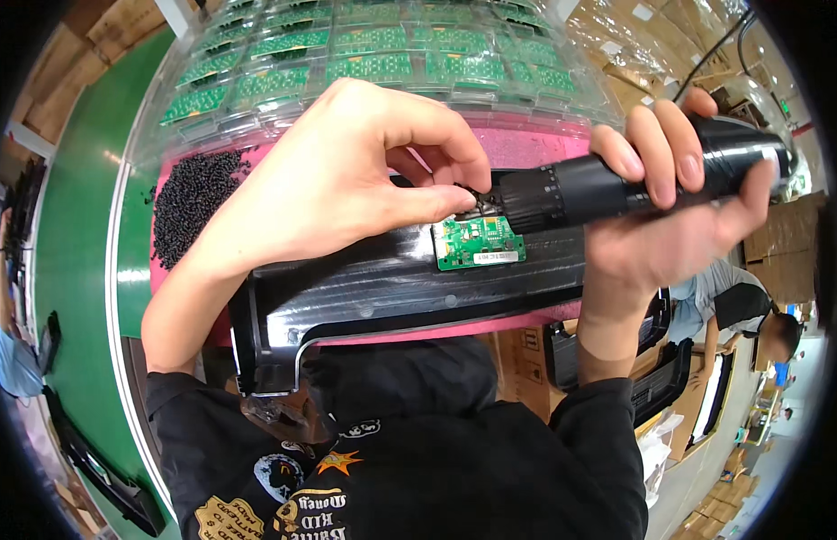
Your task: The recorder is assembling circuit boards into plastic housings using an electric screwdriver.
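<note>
My right hand point(670, 193) is wrapped round a black electric screwdriver point(580, 193), held almost level with its tip end pointing left. Thumb and fingers pinched together, my left hand point(364, 171) meets that tip and holds what looks like a small black screw point(480, 200), partly hidden by the fingertips. Just below them a green circuit board point(480, 243) with a white label lies on a long glossy black plastic housing point(373, 283). The board's upper edge is covered by my fingers and the screwdriver.
A heap of small black screws point(198, 202) lies on the pink mat point(544, 135) at the left. Clear plastic trays point(364, 85) with several green boards are stacked at the back. A co-worker point(738, 306) bends over cartons at the right. Black housings point(652, 387) stand at the lower right.
</note>
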`<state>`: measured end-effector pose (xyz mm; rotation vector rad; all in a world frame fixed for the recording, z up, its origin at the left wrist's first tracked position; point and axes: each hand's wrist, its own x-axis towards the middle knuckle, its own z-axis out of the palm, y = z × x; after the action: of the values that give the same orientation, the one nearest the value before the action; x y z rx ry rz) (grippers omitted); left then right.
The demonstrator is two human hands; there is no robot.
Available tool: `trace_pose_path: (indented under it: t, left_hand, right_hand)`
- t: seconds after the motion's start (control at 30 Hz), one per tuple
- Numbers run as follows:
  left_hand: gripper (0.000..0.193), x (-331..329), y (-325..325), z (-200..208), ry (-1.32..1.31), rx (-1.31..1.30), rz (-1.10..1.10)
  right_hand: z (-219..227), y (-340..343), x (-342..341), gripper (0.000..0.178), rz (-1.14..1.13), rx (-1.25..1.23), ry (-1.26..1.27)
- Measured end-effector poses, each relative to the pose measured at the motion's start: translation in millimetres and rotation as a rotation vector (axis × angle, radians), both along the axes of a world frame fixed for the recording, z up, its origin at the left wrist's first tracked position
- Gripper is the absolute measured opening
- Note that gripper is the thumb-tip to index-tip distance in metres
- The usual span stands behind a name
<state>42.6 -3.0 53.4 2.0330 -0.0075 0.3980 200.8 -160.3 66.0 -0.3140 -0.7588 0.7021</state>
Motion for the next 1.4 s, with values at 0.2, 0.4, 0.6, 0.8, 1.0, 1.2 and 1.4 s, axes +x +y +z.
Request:
trace_pose_path:
  t: [0.2, 0.4, 0.6, 0.8, 1.0, 1.2, 1.4]
  left_hand:
    - [0.014, 5, -1, -6, 0.058, -0.305, -0.181]
    - [0.009, 6, 8, -17, 0.062, -0.265, -0.097]
    - [0.012, 7, 6, -29, -0.071, 0.158, -0.175]
    - [0.017, 9, 3, -41, -0.163, 0.204, -0.143]
    - [0.018, 9, 1, -46, -0.140, 0.282, -0.133]
    - [0.016, 11, 1, -50, -0.151, 0.244, -0.118]
    - [0.014, 9, 1, -51, -0.035, 0.209, -0.122]
  right_hand:
    - [3, -15, -2, 0.043, 0.098, 0.049, -0.107]
    - [5, -29, -2, 0.041, -0.010, 0.048, -0.200]
    - [1, -24, -5, 0.043, -0.071, 0.110, -0.260]
    - [-4, -21, -7, 0.046, -0.109, 0.069, -0.285]
    - [-11, -13, -8, 0.051, -0.053, 0.072, -0.290]
    - [-13, -13, -4, 0.051, -0.049, 0.066, -0.244]
    - [-14, -12, -5, 0.051, -0.042, 0.045, -0.213]
